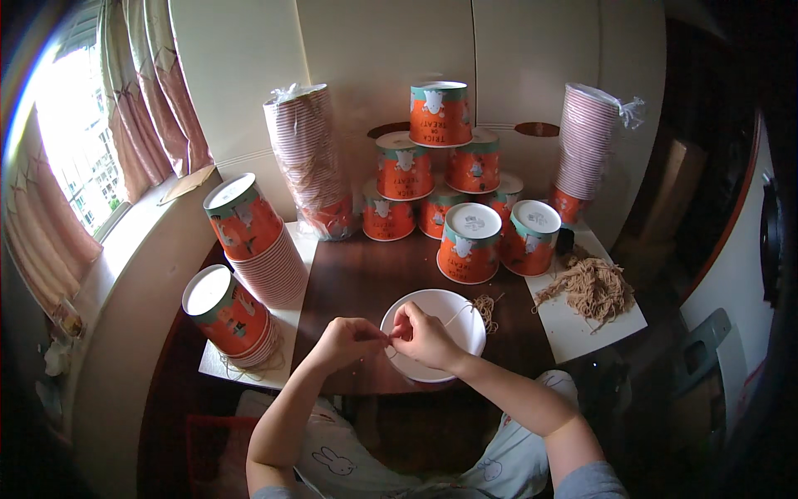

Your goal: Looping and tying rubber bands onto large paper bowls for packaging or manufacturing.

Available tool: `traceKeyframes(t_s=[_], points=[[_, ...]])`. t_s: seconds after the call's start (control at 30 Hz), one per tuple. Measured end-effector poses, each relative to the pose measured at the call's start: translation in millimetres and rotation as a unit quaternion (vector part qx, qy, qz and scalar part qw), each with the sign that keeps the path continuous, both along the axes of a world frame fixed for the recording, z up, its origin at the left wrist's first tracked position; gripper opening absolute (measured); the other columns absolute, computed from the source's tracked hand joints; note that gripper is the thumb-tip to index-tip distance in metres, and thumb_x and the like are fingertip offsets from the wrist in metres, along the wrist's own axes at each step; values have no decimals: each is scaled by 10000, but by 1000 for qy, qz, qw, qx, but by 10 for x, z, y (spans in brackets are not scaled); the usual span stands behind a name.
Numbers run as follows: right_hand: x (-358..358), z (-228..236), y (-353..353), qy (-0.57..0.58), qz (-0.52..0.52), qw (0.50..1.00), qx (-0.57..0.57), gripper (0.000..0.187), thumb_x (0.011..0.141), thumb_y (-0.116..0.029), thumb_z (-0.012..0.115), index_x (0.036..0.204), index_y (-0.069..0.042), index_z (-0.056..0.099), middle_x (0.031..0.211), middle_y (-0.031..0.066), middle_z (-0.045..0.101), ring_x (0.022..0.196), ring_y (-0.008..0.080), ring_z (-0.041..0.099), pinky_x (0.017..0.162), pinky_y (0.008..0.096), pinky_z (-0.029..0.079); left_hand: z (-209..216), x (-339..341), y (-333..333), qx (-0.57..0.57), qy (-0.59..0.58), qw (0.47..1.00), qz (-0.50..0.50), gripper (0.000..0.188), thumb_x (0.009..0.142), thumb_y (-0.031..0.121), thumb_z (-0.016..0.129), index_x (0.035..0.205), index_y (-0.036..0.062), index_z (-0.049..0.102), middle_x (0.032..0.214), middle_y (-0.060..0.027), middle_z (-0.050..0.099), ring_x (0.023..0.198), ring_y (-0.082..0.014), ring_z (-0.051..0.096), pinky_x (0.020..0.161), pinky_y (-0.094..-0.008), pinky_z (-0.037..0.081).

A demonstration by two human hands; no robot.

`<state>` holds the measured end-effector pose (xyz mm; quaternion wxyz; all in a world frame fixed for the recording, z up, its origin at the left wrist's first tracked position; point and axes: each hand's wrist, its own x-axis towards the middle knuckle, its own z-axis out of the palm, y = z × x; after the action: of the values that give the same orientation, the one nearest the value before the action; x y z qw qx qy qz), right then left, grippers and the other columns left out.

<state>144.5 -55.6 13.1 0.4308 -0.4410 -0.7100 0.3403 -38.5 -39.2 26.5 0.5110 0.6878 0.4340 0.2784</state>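
I am watching both hands meeting over the near rim of the white bowl point(436, 320), which is sitting on the dark table point(357, 279). The left hand point(345, 341) and the right hand point(426, 337) are pinching a thin string point(465, 309) between their fingertips — the fingers of each are pressed together on it, and the two pinches are almost touching. From the grip the string is running up and right across the bowl to a small tangle at the bowl's right rim.

The bowl is lying close to the table's near edge, so the hands are working just above that edge. Behind the bowl two upside-down orange cups point(470, 241) are standing near, and further back more cups are forming a pyramid point(436, 158) against the wall. A bigger pile of string point(592, 287) is resting on a white sheet point(573, 328) to the right, well apart from the hands. To the left, stacks of cups point(253, 241) are leaning — the free room is mostly the dark strip left of the bowl.

Both forearms are coming from the lower edge, elbows out, wrists bent inward.
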Motion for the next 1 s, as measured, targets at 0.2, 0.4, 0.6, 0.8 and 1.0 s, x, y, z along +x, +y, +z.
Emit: traceKeyframes(t_s=[0.2, 0.4, 0.6, 0.8, 1.0], points=[[12, 27, -14, -3, 20, 1000, 1, 240, 704, -49, 628, 889, -41, 475, 756, 61, 592, 710, 151, 593, 638, 277, 480, 47, 27, -31, 54, 13, 998, -10, 98, 728, 73, 647, 793, 5, 621, 710, -18, 607, 660, -60, 541, 578, -209, 450], [62, -33, 23, -55, 45, 995, 66, 149, 727, -108, 626, 848, -33, 581, 760, 52, 592, 716, 138, 585, 629, 270, 469, 5, 8, 15, -29, -120, 992, -36, 132, 725, -16, 628, 787, 18, 516, 768, -29, 567, 736, -89, 547, 653, -227, 453], [134, 96, -2, -67, 92, 993, 25, 153, 710, -153, 645, 799, -40, 593, 797, 91, 599, 718, 194, 591, 657, 306, 462, -42, -31, 61, -106, -213, 967, -88, 133, 724, -25, 598, 803, 33, 509, 803, -30, 569, 765, -104, 556, 683, -214, 452], [155, 12, 39, 66, 175, 975, -116, 130, 773, -98, 618, 850, -33, 537, 778, 13, 586, 718, 72, 541, 666, 227, 441, -63, 0, 72, -168, -254, 949, -80, 125, 737, -38, 577, 800, 36, 498, 811, -50, 570, 728, -111, 563, 626, -208, 462], [129, 112, -35, 22, 129, 991, 19, 115, 743, -76, 635, 819, -47, 555, 758, 6, 564, 667, 71, 529, 593, 216, 432, -65, 5, 78, -193, -274, 939, -71, 124, 736, -49, 562, 785, 47, 500, 794, -42, 565, 645, -70, 522, 486, -165, 392]])
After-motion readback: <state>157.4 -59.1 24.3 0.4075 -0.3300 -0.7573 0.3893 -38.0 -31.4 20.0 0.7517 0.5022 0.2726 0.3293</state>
